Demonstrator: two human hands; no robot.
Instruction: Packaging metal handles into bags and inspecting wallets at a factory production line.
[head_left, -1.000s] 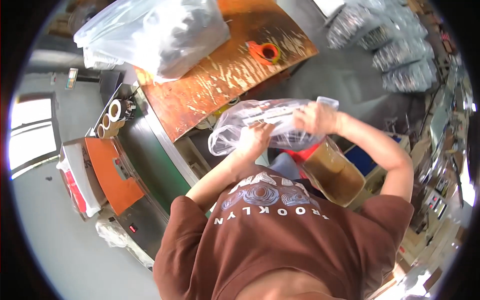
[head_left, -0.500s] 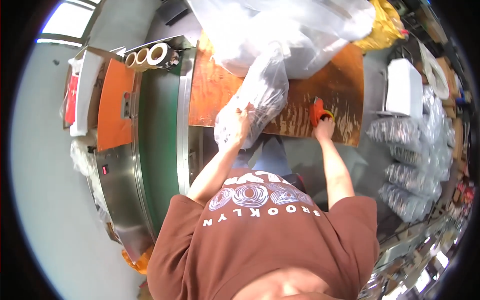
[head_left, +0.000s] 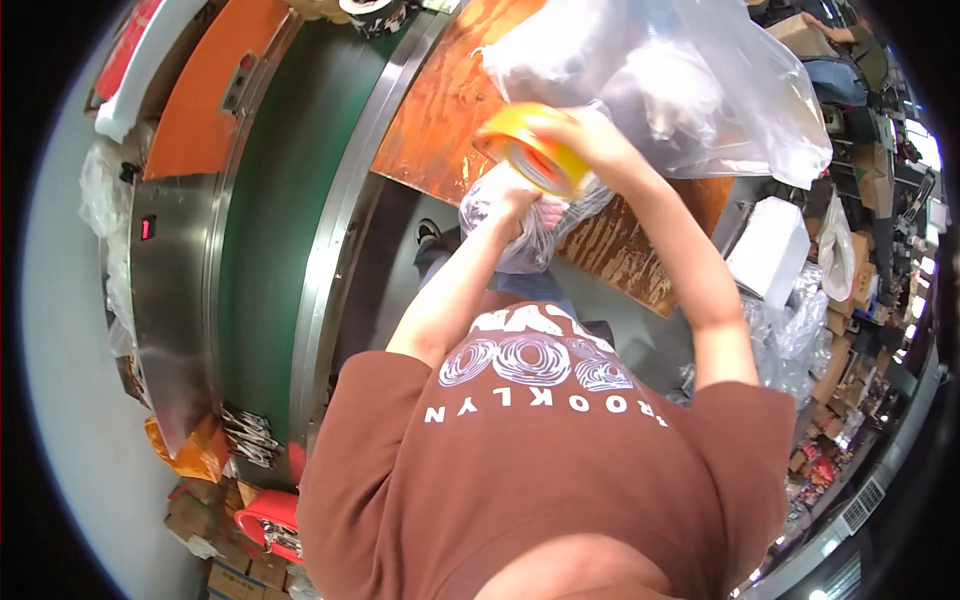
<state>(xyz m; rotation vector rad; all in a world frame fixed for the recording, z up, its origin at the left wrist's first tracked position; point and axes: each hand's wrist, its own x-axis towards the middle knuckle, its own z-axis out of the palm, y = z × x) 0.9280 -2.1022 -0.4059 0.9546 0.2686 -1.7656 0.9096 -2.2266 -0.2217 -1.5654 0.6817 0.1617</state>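
A filled clear plastic bag [head_left: 528, 252] hangs at the near edge of the wooden table [head_left: 425, 140], bunched where my left hand [head_left: 514, 212] grips it with closed fingers. Just above that fist, my right hand [head_left: 592, 142] holds an orange tape dispenser [head_left: 512, 122] with a yellow tape roll, slightly blurred by motion. The dispenser covers part of the bag's gathered neck. I cannot tell whether tape touches the plastic.
Large clear plastic sacks [head_left: 670, 90] cover the table's far side. Left runs a green conveyor belt [head_left: 265, 240] with a metal rail. Filled bags [head_left: 790, 325] and a white box [head_left: 768, 250] are at right. A person's hand [head_left: 825, 32] touches a carton at far right.
My right hand has lifted the tape dispenser off the table and brought it left over the bag in my left hand. The view has turned, shifting the surroundings.
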